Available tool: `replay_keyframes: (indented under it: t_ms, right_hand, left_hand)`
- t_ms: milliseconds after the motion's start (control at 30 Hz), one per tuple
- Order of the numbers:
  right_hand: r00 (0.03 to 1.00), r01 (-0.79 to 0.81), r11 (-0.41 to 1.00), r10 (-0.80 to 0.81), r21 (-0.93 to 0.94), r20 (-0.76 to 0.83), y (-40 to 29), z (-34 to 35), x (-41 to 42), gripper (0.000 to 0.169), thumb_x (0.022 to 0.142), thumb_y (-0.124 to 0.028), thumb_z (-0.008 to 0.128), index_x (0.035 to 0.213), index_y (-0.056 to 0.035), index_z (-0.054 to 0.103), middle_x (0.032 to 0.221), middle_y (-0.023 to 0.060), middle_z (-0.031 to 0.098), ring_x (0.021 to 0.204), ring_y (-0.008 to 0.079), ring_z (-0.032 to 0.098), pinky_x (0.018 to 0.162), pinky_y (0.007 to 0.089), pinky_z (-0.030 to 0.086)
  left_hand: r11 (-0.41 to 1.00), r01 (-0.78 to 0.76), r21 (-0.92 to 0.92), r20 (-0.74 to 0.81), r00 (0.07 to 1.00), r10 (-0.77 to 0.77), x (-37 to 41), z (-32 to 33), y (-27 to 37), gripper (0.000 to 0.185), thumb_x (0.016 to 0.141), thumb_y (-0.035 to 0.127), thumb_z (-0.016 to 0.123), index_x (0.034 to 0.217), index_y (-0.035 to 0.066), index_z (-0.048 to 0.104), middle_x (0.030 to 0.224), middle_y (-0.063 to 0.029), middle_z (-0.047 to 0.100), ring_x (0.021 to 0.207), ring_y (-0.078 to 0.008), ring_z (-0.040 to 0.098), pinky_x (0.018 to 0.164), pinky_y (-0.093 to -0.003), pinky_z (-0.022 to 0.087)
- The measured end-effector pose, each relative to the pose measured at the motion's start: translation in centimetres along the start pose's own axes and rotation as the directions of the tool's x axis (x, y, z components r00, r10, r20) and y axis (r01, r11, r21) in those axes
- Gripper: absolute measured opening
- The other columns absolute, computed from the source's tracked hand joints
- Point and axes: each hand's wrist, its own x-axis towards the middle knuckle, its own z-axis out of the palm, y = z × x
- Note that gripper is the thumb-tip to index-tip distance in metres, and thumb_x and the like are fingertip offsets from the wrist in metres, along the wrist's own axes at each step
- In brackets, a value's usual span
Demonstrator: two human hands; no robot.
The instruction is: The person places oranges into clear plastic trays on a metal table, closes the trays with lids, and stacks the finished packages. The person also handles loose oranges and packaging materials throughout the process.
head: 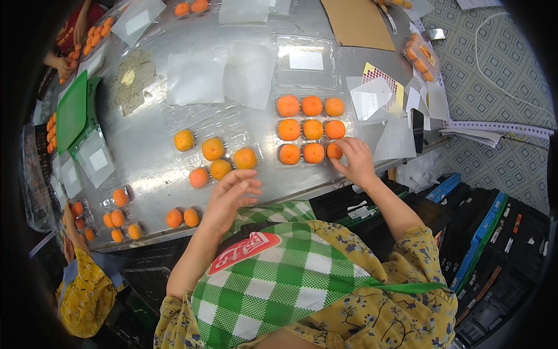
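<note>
My right hand [355, 161] has its fingertips on the persimmon [334, 151] at the near right corner of a clear plastic clamshell tray [310, 164]. Three rows of orange persimmons fill this tray, and its open lid [307, 61] lies flat behind it with a white label on it. My left hand [233, 194] hovers with bent fingers, apart and apparently empty, just on the near side of a second clear tray [233, 126]. Several yellow-orange persimmons [212, 148] sit in and about that tray. Two loose persimmons [182, 217] lie near the table's front edge.
Steel table [148, 174] under everything. Translucent sheets [196, 78] and cardboard [359, 22] lie behind; papers and a sticker sheet [399, 94] are at right. Black crates [492, 261] stand below right. A co-worker's hands [69, 227] are at lower left, another's [63, 65] at upper left.
</note>
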Motion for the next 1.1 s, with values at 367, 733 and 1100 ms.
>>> replay_keyframes:
  t_ms: [367,733,1100]
  right_hand:
    - [0.991,0.116,0.989,-0.110,-0.088,0.076,-2.4,2.9,1.6,0.055,0.060,-0.023,0.079,0.110,-0.0103,0.060,0.108,0.0043,0.058,0.100,0.0231,0.053,0.086,0.0407,0.040]
    - [0.992,0.110,0.991,-0.105,-0.072,0.076,-2.7,3.4,2.2,0.052,0.061,-0.023,0.077,0.107,-0.0093,0.059,0.102,0.0075,0.055,0.105,0.0250,0.051,0.101,0.0527,0.032]
    - [0.995,0.081,0.997,-0.082,-0.009,-0.049,-1.9,3.8,1.4,0.049,0.062,-0.026,0.077,0.105,-0.0110,0.060,0.105,0.0052,0.057,0.105,0.0236,0.052,0.102,0.0527,0.030]
  left_hand:
    - [1.000,0.013,-0.017,-0.001,1.000,-0.013,-0.1,-0.1,-0.1,0.031,0.092,0.021,0.061,0.119,0.006,0.057,0.106,-0.0062,0.063,0.095,-0.0146,0.061,0.080,-0.0302,0.050]
    - [1.000,0.022,0.011,-0.019,1.000,-0.022,-0.1,-0.1,-0.1,0.030,0.093,0.021,0.058,0.119,0.006,0.057,0.107,-0.0064,0.063,0.095,-0.0146,0.061,0.082,-0.0309,0.050]
    - [0.974,0.022,0.224,-0.043,0.999,-0.012,2.8,1.4,0.7,0.030,0.093,0.019,0.057,0.120,0.006,0.057,0.106,-0.0055,0.062,0.094,-0.0139,0.061,0.082,-0.0288,0.048]
